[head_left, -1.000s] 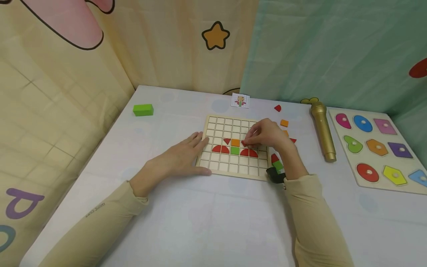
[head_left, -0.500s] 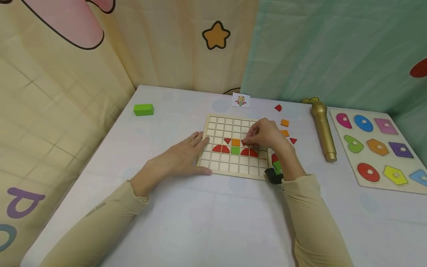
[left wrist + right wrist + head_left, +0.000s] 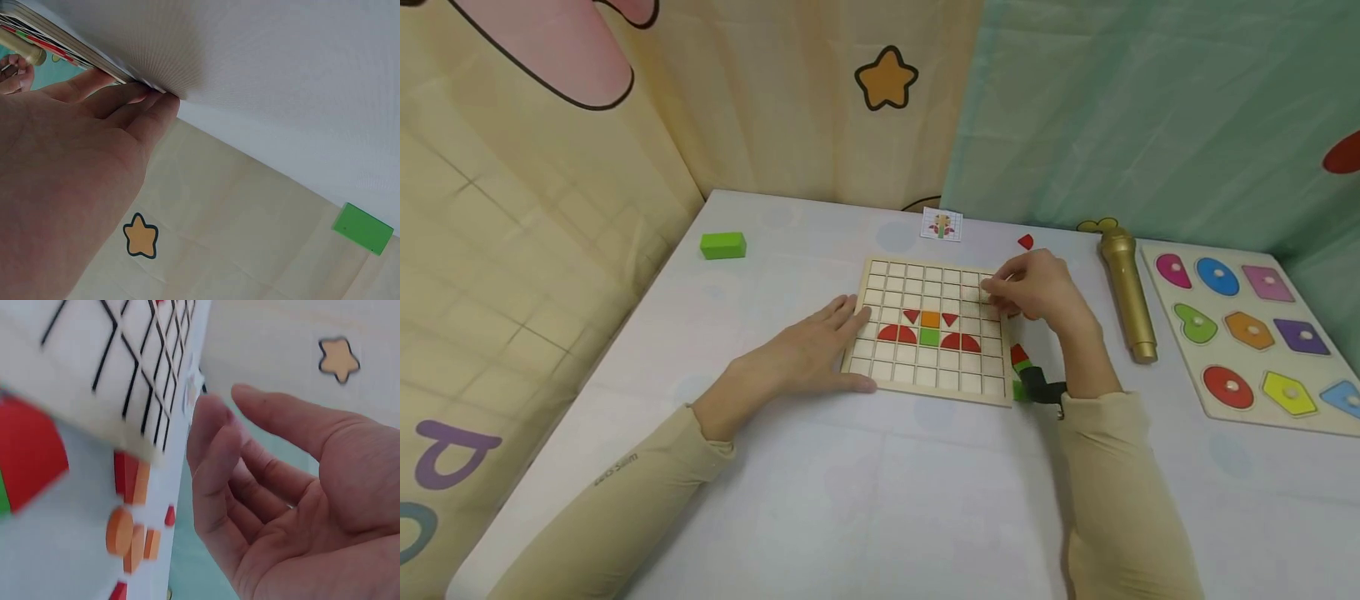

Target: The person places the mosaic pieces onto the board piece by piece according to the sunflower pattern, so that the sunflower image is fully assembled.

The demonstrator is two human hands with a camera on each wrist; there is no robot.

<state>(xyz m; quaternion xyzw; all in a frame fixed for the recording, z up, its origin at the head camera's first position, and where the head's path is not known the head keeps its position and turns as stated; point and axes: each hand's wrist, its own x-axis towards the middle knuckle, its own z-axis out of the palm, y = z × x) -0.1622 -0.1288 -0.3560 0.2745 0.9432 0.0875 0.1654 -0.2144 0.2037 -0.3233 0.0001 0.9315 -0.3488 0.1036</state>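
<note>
Head view, table: grid board lies flat here.
Left hand: straight fingers touch board's left edge, gripping nothing.
Right hand: loosely bent, empty, near right edge.
Red triangles: in board cells; right hand bumping board could shift them.

The left hand lies spread; the right hand hovers.

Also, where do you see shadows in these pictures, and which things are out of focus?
Head view: soft light, a faint shadow beside the right sleeve; left wrist view: dimmer, a darker patch on the white table near the left hand; right wrist view: the nearest red piece and near rim of the grid board look blurred.
</note>
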